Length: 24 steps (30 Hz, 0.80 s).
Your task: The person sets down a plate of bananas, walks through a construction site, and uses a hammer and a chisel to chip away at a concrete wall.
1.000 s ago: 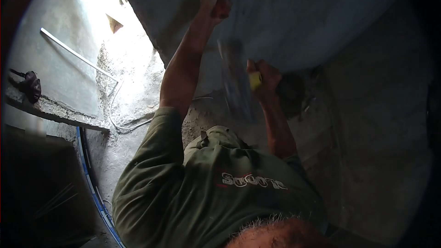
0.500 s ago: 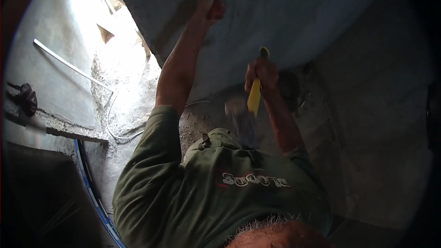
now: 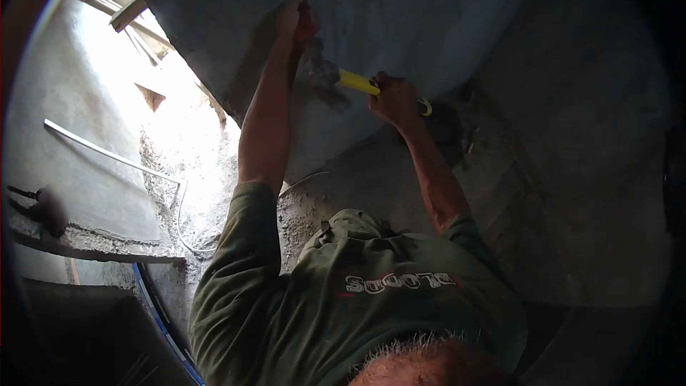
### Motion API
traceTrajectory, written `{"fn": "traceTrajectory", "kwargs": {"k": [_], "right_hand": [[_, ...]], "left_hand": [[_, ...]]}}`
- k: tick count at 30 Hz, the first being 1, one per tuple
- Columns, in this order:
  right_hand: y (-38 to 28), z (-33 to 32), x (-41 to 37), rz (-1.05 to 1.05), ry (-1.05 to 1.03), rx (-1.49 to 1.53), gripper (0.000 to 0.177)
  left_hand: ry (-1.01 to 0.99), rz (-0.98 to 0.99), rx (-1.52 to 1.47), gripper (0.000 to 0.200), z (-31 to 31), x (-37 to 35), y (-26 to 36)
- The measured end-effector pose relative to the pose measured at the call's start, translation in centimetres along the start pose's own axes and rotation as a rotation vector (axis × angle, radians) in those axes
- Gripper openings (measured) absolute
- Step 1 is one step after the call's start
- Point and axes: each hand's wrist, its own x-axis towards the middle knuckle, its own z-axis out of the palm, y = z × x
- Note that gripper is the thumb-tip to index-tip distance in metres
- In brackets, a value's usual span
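A hammer with a yellow handle (image 3: 357,82) is in my right hand (image 3: 397,101), the fingers wrapped round its grip. Its dark head, blurred by motion, points left and lies just below and beside my left hand (image 3: 297,25). That left hand is closed and raised against the grey concrete surface (image 3: 400,21). Whatever its fingers may hold is too dark and small to make out. Both arms reach up and away from my green shirt (image 3: 371,314).
Bright light falls on a rough wall at left, where a thin white strip (image 3: 107,150) leans. Wooden pieces (image 3: 128,14) stick out at upper left. A dark bundle (image 3: 51,211) sits by a ledge (image 3: 107,254), with a blue strip (image 3: 161,322) below.
My right hand has swung the hammer from pointing down to pointing left, bringing its head up beside my left hand. My left hand stays closed at the concrete. The view has shifted slightly.
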Motion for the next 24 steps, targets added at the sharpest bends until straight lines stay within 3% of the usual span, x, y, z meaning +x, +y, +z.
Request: {"fn": "traceTrajectory", "kwargs": {"k": [2, 4, 8, 10, 11, 13, 14, 16, 17, 19, 20, 22, 24], "right_hand": [[-1.2, -1.2, 2.1, 0.082, -0.031, -0.08, 0.029], [-3.7, -3.4, 2.4, -0.012, 0.179, 0.276, 0.011], [-1.8, 0.0, 1.6, -0.143, 0.299, 0.265, 0.011], [-0.9, 0.9, 1.9, 0.191, -0.084, 0.113, 0.013], [-0.9, 1.4, 0.9, 0.187, -0.089, 0.125, 0.013], [-0.1, 2.1, -0.3, 0.263, -0.109, 0.09, 0.013], [-0.6, 2.0, -0.7, 0.254, -0.107, 0.103, 0.013], [-1.5, 1.6, -2.3, 0.235, 0.162, 0.346, 0.015], [-1.5, 1.5, -3.0, 0.237, 0.161, 0.359, 0.015], [-1.3, 1.5, -4.4, 0.676, -0.041, 0.788, 0.029], [-1.7, -0.1, -4.3, 0.675, -0.048, 0.807, 0.029], [-1.6, -3.4, -3.7, 0.69, -0.072, 1.141, 0.03], [-0.4, -3.4, -4.0, 0.643, -0.002, 1.118, 0.029]], "left_hand": [[-0.112, 0.021, 0.028, 0.022, 0.4, 1.1, 1.5], [-0.033, 0.061, 0.071, 0.021, 1.5, -0.4, 1.0], [0.032, 0.046, -0.004, 0.022, 2.1, -0.5, 0.9], [0.143, 0.035, 0.062, 0.025, 2.3, -0.1, 1.0], [0.156, 0.039, 0.066, 0.025, 1.7, -0.4, 0.8], [0.06, 0.024, 0.478, 0.027, 1.2, 0.3, 1.2], [0.071, 0.033, 0.486, 0.027, 2.0, -0.3, 1.3], [0.255, 0.054, 0.724, 0.028, 4.1, -2.2, -0.5], [0.266, 0.053, 0.733, 0.028, 5.1, -2.7, -1.1], [0.331, 0.067, 0.542, 0.023, 6.8, -3.5, -2.0], [0.347, 0.069, 0.555, 0.023, 7.5, -3.7, -2.3], [0.374, 0.093, 0.433, 0.021, 8.5, -3.6, -2.5], [0.42, 0.117, 0.423, 0.022, 8.6, -2.8, -2.7]]}}
